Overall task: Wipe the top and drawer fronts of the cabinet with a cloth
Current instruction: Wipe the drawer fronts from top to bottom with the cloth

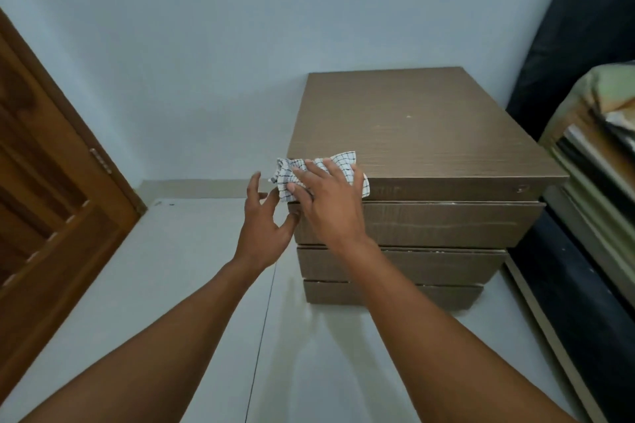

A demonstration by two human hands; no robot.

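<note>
A low brown wood-grain cabinet (422,127) with three drawer fronts (446,223) stands against the pale wall. A white cloth with a dark check (338,161) lies crumpled over the top's front left corner and hangs a little over the edge. My right hand (330,203) lies flat on the cloth, fingers spread, pressing it against the top's front edge. My left hand (264,227) hovers just left of that corner, fingers apart, its fingertips close to the cloth and the upper drawer's left end.
A brown wooden door (44,182) stands at the left. A bed with a dark base and patterned bedding (594,148) sits right beside the cabinet. Pale tiled floor (192,268) stretches in front and to the left.
</note>
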